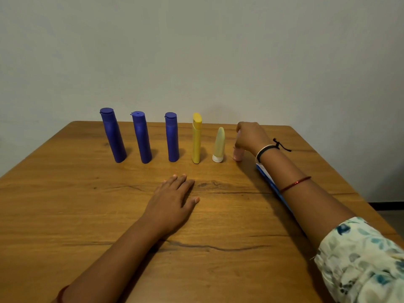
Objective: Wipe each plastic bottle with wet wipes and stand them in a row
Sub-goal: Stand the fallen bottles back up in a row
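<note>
Several bottles stand in a row across the far half of the wooden table (87, 215). From the left come three blue bottles (112, 135) (141, 137) (172, 136), a yellow bottle (196, 138), and a pale green tube (219, 145) on its white cap. At the right end, my right hand (251, 136) grips a small pink bottle (237, 154) that stands on the table; the hand hides its top. My left hand (172, 200) rests flat on the table in front of the row, holding nothing.
A blue and white packet (267, 179) lies on the table under my right forearm, mostly hidden. A plain wall rises right behind the table's far edge. The table's right edge runs close by my right elbow.
</note>
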{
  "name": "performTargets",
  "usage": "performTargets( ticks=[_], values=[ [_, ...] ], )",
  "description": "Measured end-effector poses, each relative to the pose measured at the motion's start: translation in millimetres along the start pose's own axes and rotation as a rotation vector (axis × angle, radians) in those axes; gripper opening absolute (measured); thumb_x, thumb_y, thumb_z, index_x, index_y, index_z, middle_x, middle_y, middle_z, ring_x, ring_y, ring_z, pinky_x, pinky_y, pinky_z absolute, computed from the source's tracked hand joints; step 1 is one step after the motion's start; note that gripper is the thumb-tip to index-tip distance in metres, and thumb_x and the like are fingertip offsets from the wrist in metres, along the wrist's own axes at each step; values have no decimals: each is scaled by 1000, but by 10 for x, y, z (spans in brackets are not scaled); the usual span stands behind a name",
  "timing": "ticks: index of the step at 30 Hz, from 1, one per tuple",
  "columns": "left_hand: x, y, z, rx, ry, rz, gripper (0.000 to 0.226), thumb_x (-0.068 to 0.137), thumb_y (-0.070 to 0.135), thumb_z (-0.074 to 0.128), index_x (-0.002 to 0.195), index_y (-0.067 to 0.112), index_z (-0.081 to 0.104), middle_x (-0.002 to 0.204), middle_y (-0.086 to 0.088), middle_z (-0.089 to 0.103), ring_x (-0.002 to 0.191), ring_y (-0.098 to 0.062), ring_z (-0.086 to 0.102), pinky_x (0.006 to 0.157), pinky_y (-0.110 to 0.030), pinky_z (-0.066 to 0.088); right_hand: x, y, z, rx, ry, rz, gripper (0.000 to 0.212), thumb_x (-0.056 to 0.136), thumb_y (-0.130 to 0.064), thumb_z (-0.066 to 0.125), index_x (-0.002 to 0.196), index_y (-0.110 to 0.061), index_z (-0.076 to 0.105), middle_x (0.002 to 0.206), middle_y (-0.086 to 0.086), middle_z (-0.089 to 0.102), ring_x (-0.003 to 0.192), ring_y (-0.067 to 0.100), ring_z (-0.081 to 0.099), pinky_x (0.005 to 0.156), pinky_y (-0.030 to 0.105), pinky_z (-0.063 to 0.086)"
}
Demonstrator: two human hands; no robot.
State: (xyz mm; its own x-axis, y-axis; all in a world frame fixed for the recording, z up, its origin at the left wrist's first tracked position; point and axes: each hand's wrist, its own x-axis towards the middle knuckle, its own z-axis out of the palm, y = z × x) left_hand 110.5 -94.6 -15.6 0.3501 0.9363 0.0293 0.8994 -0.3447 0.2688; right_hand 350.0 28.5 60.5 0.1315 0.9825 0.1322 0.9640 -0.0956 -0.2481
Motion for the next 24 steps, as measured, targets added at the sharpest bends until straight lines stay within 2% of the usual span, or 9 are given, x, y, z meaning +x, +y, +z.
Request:
performTargets(
  ticks=[3, 7, 9, 13, 15, 18, 20, 22, 24],
  values=[
    [-2, 0, 0, 0, -4, -3, 60, 97, 56, 30, 151, 35, 15, 160, 8, 11, 147, -10, 4, 119, -32, 5, -4, 0, 22, -3, 7, -5, 45, 78, -18, 74, 119, -13, 54, 115, 10, 59, 104, 25, 55, 80, 32, 49],
    [-2, 5, -6, 2, -2, -1, 60, 97, 56, 30, 151, 35, 16, 160, 8, 11, 147, -10, 4, 118, -33, 5, -67, 22, -55, 50, -5, -37, 71, 77, -25, 76, 137, -13, 40, 128, 11, 54, 116, 27, 51, 86, 32, 45],
    [-2, 3, -12, -1, -4, 0, 59, 97, 56, 31, 150, 35, 16, 160, 8, 12, 147, -11, 5, 118, -32, 6, -135, 58, -144, 147, 31, -31, 74, 78, -31, 75, 140, -14, 37, 134, 11, 48, 120, 27, 49, 91, 34, 44],
    [-1, -2, -7, 1, -13, 2, 60, 97, 56, 31, 150, 35, 16, 160, 7, 12, 148, -11, 5, 118, -33, 6, -392, 195, -222, 292, 111, 26, 66, 88, -38, 62, 142, -14, 33, 144, 10, 39, 126, 27, 44, 96, 37, 41],
    [-4, -2, -4, 3, -10, 2, 60, 97, 56, 31, 151, 34, 16, 160, 7, 12, 148, -12, 5, 118, -33, 6, -569, 318, -198, 290, 76, 78, 63, 91, -35, 58, 144, -14, 30, 147, 10, 37, 128, 27, 44, 99, 39, 40],
    [-9, 4, -9, 5, -7, 5, 59, 97, 55, 31, 150, 34, 17, 160, 7, 13, 147, -11, 5, 118, -32, 6, -858, 607, -119, 198, -10, 73, 53, 95, -28, 52, 143, -16, 32, 147, 9, 37, 130, 27, 41, 101, 38, 37],
    [-12, 12, -13, 1, -5, 6, 59, 97, 55, 31, 150, 34, 17, 160, 7, 13, 147, -12, 5, 118, -33, 7, -1016, 807, -37, 128, 23, -6, 46, 96, -26, 51, 140, -20, 39, 144, 6, 40, 130, 24, 39, 101, 36, 36],
    [-18, 12, -14, -7, -1, 2, 59, 97, 55, 32, 150, 35, 18, 160, 7, 13, 147, -11, 6, 118, -33, 7, -1083, 952, 70, 45, 38, -62, 42, 97, -31, 48, 138, -24, 42, 147, 5, 36, 134, 23, 33, 105, 38, 32],
    [-19, 10, -14, -8, 5, 0, 59, 97, 55, 32, 150, 35, 18, 160, 8, 14, 147, -11, 6, 118, -33, 8, -1089, 1022, 180, -45, -42, -24, 44, 98, -41, 40, 141, -29, 38, 154, 3, 24, 141, 23, 20, 110, 44, 21]
  ],
)
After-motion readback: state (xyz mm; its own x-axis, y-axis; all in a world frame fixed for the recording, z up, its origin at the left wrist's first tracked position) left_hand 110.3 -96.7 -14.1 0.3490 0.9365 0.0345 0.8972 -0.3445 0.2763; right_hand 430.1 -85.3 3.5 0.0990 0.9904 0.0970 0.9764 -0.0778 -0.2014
